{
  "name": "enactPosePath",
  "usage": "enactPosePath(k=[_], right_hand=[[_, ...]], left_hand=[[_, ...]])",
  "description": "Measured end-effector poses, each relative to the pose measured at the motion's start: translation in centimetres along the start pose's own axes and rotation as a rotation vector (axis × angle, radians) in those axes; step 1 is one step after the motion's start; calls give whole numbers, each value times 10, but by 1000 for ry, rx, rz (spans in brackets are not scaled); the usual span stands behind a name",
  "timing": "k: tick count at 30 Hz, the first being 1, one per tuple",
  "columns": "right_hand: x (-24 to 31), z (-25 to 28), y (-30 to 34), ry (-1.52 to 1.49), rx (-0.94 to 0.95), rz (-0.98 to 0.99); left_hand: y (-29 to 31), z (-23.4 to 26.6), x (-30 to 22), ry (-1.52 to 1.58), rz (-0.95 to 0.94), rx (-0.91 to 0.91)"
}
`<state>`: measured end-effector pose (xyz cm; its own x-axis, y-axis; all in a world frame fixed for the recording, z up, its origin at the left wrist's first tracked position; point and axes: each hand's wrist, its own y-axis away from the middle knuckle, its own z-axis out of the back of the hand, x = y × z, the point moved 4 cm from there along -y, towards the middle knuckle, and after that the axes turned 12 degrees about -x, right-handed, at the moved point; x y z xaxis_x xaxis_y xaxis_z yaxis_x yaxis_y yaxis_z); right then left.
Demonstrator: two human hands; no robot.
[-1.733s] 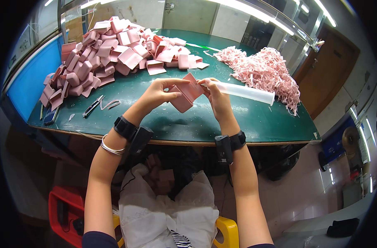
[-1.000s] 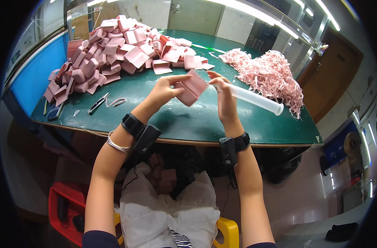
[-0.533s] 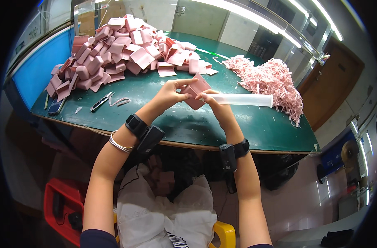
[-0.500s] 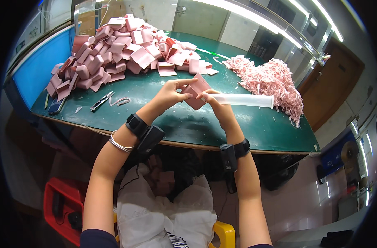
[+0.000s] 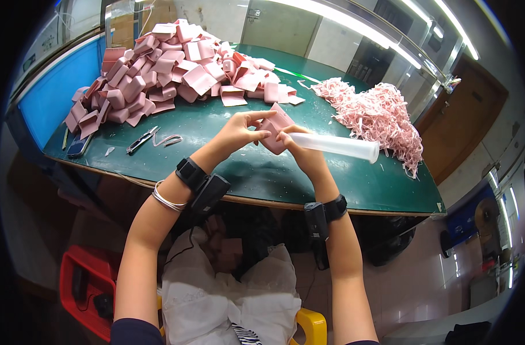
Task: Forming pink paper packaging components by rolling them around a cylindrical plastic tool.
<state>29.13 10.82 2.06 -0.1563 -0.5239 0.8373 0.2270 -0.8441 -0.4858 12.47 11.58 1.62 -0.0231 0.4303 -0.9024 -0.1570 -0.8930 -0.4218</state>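
My left hand (image 5: 246, 127) pinches a small pink leather-like case (image 5: 278, 121) between thumb and fingers, holding it tilted above the near middle of the table. In my right hand (image 5: 301, 150) is a translucent white syringe-like tube (image 5: 343, 146), its wide flanged end pointing right. The narrow end of the tube is hidden behind my right fingers, which are up against the case's right side. Whether its tip touches the case cannot be made out.
A large heap of similar pink cases (image 5: 199, 79) covers the back left of the green table (image 5: 228, 172). At the right lies a pile of thin pink strips (image 5: 383, 112). A cutter-like tool (image 5: 140, 141) and a curled strip (image 5: 171, 139) rest at the left. Below stands a red plastic stool (image 5: 84, 270).
The tube's wide end has dipped slightly as my right hand turned. The pink case has shifted a little to the right and tilted, still in my left hand.
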Motion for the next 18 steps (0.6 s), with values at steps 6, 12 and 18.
enactPosePath(k=[6, 12, 18], right_hand=[[5, -3, 3, 58, -46, 122], [-2, -3, -2, -49, -21, -2], [5, 3, -1, -485, 24, -7]], left_hand=[[0, -8, 3, 48, 36, 57], [-2, 2, 3, 80, 65, 24], [-10, 12, 14, 307, 11, -73]])
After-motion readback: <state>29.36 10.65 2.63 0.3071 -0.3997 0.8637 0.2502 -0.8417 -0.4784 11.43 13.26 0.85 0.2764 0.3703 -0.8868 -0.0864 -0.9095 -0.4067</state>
